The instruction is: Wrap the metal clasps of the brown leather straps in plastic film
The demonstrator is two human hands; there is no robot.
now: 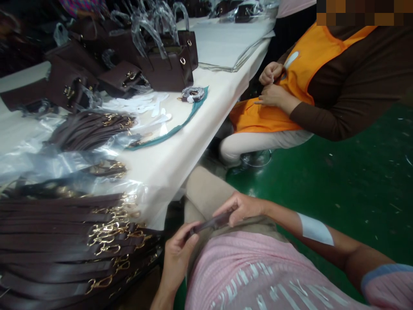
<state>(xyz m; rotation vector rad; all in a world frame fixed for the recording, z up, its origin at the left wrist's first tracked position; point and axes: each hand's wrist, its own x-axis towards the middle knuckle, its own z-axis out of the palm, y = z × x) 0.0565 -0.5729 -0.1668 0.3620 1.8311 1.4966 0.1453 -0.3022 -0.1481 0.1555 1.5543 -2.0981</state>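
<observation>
Over my lap, a short dark brown strap (209, 223) is stretched between my two hands. My left hand (179, 249) pinches one end between thumb and fingers. At the other end, my right hand (240, 209) has its fingers closed round the strap and covers part of it. To the left of my left hand lies a big stack of dark brown straps (48, 245) with gold snap hooks (109, 234). The picture is a little blurred, so the fine detail of the held strap cannot be made out.
A white-covered table (200, 120) bears brown handbags (164, 69) with plastic-wrapped handles, another strap bundle (84, 129), white strips (142, 105) and a stack of sheets (229, 41). A co-worker in an orange apron (267, 116) sits at the right, above a green floor (364, 172).
</observation>
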